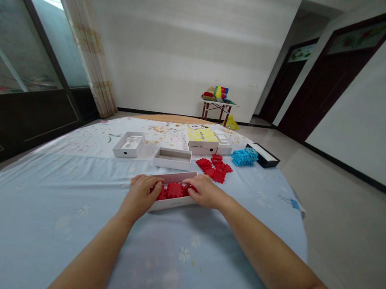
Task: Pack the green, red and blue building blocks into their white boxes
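Note:
Straight in front of me stands a white open box (172,203) with a row of red notched plastic building pieces (175,190) inside. My left hand (141,194) is over the box's left end, its thumb and fingers curled onto the red pieces there. At the opposite end, my right hand (206,190) closes its thumb and fingers on the red pieces too. Both palms hide the short sides of the box, so their exact contact with it is covered. Just beyond the right hand lies a loose pile of similar red pieces (218,175).
Behind are an open white lid or tray (172,159), another white box (129,145) and a yellow-white carton (202,139). A blue textured bundle (244,157) sits beside a black box (263,155) near the table's right edge. A pale cloth (70,221) covers the round table.

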The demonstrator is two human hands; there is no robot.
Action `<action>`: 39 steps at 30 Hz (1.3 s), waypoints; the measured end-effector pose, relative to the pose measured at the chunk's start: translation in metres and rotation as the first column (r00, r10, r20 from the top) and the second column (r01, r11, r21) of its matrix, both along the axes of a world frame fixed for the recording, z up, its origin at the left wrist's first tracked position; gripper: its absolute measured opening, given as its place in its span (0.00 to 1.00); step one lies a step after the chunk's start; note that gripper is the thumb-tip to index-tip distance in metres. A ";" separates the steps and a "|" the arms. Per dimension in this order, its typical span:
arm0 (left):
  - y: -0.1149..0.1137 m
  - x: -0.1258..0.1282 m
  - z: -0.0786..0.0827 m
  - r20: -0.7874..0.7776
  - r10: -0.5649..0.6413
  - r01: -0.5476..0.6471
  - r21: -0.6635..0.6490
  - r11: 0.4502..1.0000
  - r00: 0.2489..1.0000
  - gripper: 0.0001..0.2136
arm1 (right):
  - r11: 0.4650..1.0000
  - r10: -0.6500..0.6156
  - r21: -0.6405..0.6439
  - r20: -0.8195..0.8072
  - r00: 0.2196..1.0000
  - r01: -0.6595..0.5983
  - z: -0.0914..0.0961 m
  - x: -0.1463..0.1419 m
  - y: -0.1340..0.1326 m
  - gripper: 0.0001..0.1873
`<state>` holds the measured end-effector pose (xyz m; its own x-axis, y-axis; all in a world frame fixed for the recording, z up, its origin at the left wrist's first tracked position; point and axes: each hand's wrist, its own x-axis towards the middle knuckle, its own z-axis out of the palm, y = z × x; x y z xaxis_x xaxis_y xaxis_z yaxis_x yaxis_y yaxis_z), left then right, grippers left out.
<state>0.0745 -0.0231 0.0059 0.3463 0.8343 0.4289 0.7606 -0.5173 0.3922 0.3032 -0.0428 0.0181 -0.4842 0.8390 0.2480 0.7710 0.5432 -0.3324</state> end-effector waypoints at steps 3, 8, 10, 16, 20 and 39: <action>-0.001 0.000 0.002 0.017 0.000 0.000 0.002 1.000 1.000 0.15 | 1.000 0.000 -0.020 0.043 0.999 0.001 -0.001 -0.009 0.003 0.17; 0.007 -0.009 0.001 0.169 0.077 -0.079 0.007 0.997 0.983 0.17 | 0.999 -0.008 -0.038 0.006 1.000 0.008 -0.009 -0.010 0.007 0.17; 0.012 -0.015 -0.003 0.278 0.160 -0.154 -0.041 0.987 0.947 0.18 | 0.999 -0.001 -0.054 0.001 1.000 0.001 -0.012 -0.010 0.006 0.18; 0.020 -0.022 -0.021 0.487 0.302 -0.151 -0.324 0.934 0.819 0.20 | 0.998 -0.013 -0.056 -0.072 0.997 0.009 -0.003 0.002 0.005 0.17; 0.022 -0.024 -0.028 0.613 0.353 -0.090 -0.417 0.905 0.707 0.20 | 0.993 -0.112 -0.063 -0.200 0.973 0.102 0.005 0.044 0.007 0.18; 0.019 -0.024 -0.026 0.619 0.381 -0.117 -0.423 0.898 0.687 0.18 | 0.969 -0.212 -0.147 -0.074 0.974 0.199 -0.006 0.091 -0.003 0.33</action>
<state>0.0506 -0.0042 -0.0200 -0.1679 0.9751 0.1451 0.3016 -0.0893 0.9492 0.3939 -0.0454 0.0123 -0.2789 0.9473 0.1575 0.8254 0.3203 -0.4650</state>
